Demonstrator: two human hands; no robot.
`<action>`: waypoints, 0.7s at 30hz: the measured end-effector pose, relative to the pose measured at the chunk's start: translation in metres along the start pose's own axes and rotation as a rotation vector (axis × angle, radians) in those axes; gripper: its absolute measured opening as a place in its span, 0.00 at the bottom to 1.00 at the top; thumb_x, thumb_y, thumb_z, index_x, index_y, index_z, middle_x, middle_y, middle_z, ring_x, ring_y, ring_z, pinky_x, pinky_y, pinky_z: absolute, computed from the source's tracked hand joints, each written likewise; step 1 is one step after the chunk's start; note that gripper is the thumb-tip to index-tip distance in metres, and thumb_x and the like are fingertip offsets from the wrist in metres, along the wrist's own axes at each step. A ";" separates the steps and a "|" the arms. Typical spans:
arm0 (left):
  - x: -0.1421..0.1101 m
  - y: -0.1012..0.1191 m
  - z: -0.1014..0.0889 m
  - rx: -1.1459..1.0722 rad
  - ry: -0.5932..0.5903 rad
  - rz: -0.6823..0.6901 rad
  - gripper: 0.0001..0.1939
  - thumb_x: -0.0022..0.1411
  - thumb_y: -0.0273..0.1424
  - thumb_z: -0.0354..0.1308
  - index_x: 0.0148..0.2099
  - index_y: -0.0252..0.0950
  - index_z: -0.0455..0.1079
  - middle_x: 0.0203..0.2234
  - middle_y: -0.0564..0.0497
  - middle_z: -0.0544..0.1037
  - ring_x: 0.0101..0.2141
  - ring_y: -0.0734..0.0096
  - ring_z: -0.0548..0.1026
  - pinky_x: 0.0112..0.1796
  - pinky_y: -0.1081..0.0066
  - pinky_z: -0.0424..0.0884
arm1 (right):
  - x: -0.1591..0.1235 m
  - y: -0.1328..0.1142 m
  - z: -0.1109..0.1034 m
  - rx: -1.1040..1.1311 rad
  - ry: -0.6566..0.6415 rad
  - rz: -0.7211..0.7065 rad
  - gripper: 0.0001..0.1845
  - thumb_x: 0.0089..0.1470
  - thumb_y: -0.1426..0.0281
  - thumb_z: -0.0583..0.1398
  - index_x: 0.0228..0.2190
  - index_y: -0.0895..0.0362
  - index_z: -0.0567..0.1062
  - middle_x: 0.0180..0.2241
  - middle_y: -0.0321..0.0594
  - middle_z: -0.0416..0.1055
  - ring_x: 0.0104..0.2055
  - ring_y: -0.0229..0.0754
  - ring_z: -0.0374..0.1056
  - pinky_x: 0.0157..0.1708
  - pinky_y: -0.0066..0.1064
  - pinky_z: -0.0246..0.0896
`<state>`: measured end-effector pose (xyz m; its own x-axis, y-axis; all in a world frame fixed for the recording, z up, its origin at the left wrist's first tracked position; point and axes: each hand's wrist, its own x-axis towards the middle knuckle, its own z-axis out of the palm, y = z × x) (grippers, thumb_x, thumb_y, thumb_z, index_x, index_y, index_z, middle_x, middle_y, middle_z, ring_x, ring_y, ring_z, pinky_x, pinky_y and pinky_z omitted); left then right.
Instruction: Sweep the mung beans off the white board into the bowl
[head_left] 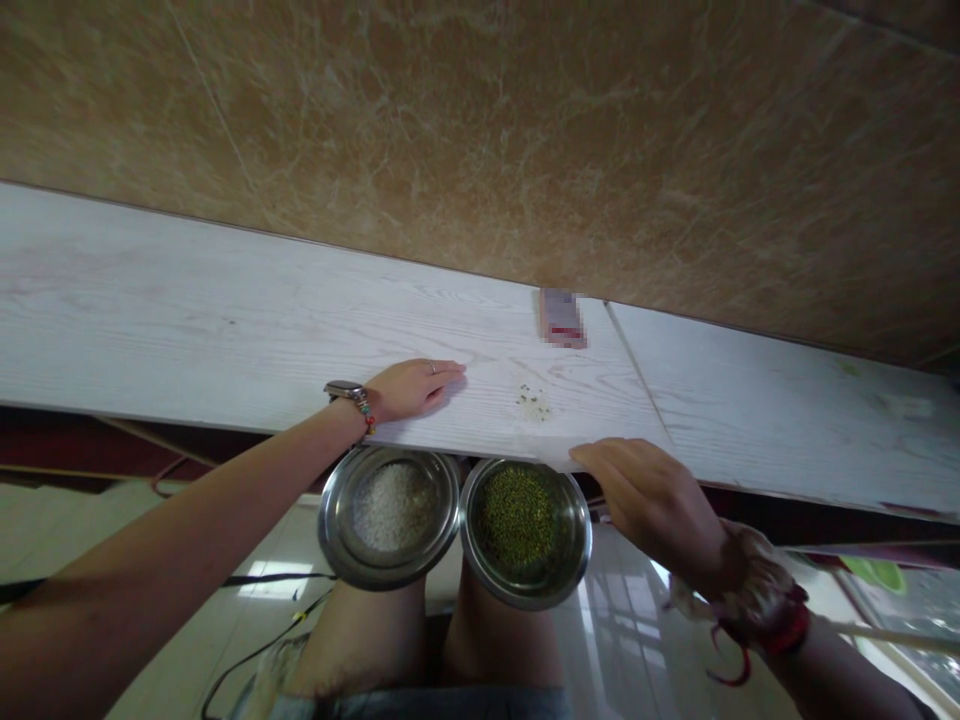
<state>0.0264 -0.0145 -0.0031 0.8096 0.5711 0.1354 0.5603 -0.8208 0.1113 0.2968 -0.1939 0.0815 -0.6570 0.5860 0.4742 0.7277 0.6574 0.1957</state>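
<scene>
My left hand (414, 385) lies flat on the white wooden tabletop (225, 320) near its front edge, fingers stretched out, a watch and bead bracelet on the wrist. My right hand (652, 495) hangs at the table's front edge with fingers curled down over it; nothing shows in it. A small heap of mixed grains (533, 402) lies on the table between the hands. On my knees below the edge rest two steel bowls: one with white rice (390, 505) and one with green mung beans (519, 515).
A small blurred red and white object (562, 317) lies at the table's far edge. A tan marble-patterned wall (480, 130) rises behind. A seam (637, 370) divides the tabletop. Cables (262, 640) trail on the tiled floor at the left.
</scene>
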 end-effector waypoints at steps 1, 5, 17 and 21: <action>0.000 0.000 0.000 0.000 0.000 0.002 0.20 0.66 0.30 0.43 0.57 0.38 0.65 0.59 0.50 0.67 0.55 0.68 0.68 0.55 0.66 0.62 | 0.001 0.001 0.004 -0.015 0.006 -0.010 0.16 0.61 0.80 0.47 0.33 0.65 0.74 0.28 0.46 0.75 0.29 0.40 0.67 0.28 0.32 0.61; 0.000 0.000 -0.001 0.004 0.010 0.017 0.20 0.66 0.30 0.43 0.56 0.38 0.65 0.59 0.50 0.67 0.55 0.69 0.68 0.55 0.66 0.63 | 0.003 0.008 0.018 -0.074 0.019 -0.017 0.16 0.57 0.83 0.48 0.34 0.65 0.75 0.28 0.46 0.75 0.30 0.40 0.66 0.29 0.33 0.60; -0.002 0.000 -0.002 0.029 0.068 -0.087 0.20 0.64 0.31 0.45 0.56 0.34 0.64 0.58 0.45 0.68 0.56 0.64 0.66 0.56 0.64 0.62 | 0.028 0.036 0.062 -0.147 0.046 -0.023 0.18 0.55 0.84 0.48 0.36 0.62 0.76 0.29 0.45 0.75 0.31 0.41 0.66 0.30 0.33 0.58; -0.003 -0.002 -0.001 0.018 0.103 -0.183 0.21 0.63 0.34 0.46 0.57 0.36 0.62 0.58 0.43 0.67 0.58 0.59 0.63 0.56 0.58 0.62 | 0.032 0.053 0.052 -0.148 0.068 0.048 0.18 0.55 0.82 0.49 0.39 0.62 0.76 0.32 0.46 0.76 0.34 0.43 0.68 0.33 0.35 0.61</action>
<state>0.0233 -0.0147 -0.0027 0.6723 0.7085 0.2147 0.7004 -0.7026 0.1254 0.3046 -0.1158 0.0622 -0.6097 0.5784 0.5420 0.7822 0.5495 0.2936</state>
